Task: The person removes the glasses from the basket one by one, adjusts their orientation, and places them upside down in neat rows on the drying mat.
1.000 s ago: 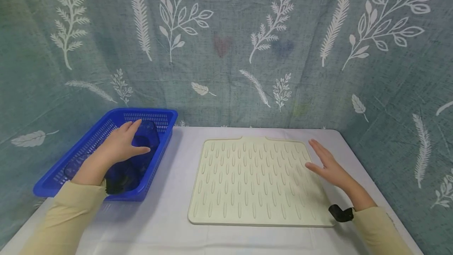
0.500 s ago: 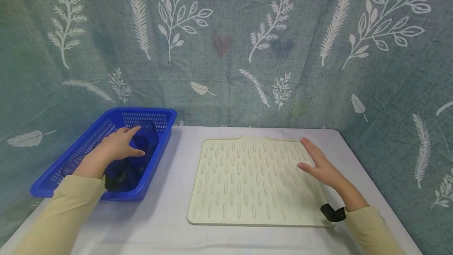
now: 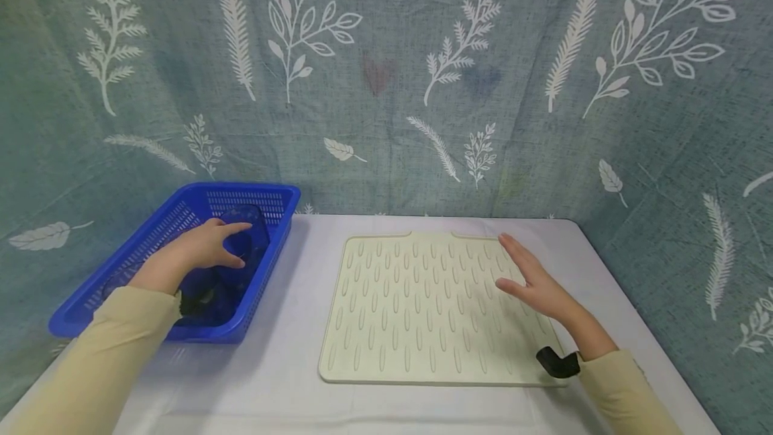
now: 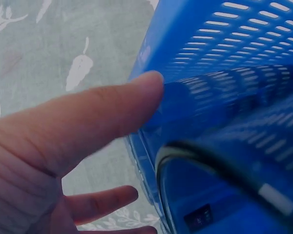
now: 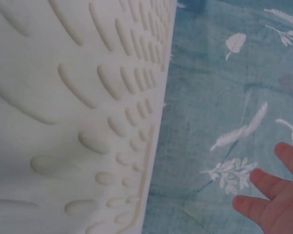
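Note:
My left hand (image 3: 202,247) reaches over the blue perforated basket (image 3: 266,287) at the left, thumb and fingers spread apart. See-through containers lie inside the basket, one (image 3: 258,227) just beyond the fingertips. In the left wrist view, the thumb (image 4: 107,107) is close to the edge of a clear container, and the curved rim of another clear container (image 4: 185,148) shows in front. My right hand (image 3: 537,287) hovers over the right side of a cream mat (image 3: 417,307) with oval ridges, its fingers straight and holding nothing.
A white cloth (image 3: 290,381) covers the table under the basket and mat. Green leaf-patterned fabric (image 3: 374,153) hangs behind and along both sides. A black wrist device (image 3: 558,362) is on the right wrist, above the mat's front right corner.
My left hand has lowered slightly into the basket, its fingers tipping toward the clear container. My right hand has drifted left over the mat.

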Demonstrator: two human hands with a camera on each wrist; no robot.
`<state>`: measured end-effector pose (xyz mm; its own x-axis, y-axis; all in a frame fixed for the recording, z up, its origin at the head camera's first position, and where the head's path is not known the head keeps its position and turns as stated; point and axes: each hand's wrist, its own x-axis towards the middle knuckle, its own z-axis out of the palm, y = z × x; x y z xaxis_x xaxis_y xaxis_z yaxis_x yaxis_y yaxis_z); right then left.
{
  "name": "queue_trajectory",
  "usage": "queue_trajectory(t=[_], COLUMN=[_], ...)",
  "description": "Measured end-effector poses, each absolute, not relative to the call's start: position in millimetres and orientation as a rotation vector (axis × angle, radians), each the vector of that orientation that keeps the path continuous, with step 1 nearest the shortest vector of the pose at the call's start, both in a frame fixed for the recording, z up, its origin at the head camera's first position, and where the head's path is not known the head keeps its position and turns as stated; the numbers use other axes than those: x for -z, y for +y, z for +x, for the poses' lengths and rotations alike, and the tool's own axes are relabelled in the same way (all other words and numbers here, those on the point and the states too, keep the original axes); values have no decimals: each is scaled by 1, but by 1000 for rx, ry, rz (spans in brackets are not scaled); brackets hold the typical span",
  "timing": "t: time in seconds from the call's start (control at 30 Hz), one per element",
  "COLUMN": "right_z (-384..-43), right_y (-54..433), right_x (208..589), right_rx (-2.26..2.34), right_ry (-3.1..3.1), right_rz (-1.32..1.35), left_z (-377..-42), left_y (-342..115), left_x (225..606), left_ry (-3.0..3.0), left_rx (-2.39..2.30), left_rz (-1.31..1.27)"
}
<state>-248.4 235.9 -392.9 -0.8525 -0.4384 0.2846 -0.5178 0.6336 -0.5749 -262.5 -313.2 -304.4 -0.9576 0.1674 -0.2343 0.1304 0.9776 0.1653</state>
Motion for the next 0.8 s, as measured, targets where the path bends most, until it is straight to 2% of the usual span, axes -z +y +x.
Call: queue_trajectory(t=[0.3, 0.8], right_z=[-246, -246], right_y=[232, 229], right_x=[392, 392], right_rx=[-1041, -1029], right_ry=[-2740, -2730], right_rz=[820, 844], left_z=[-274, -271], left_y=[-320, -317], left_x=[303, 300], left_ry=[2810, 2791], left_rx=[-230, -206], left_rz=[322, 281])
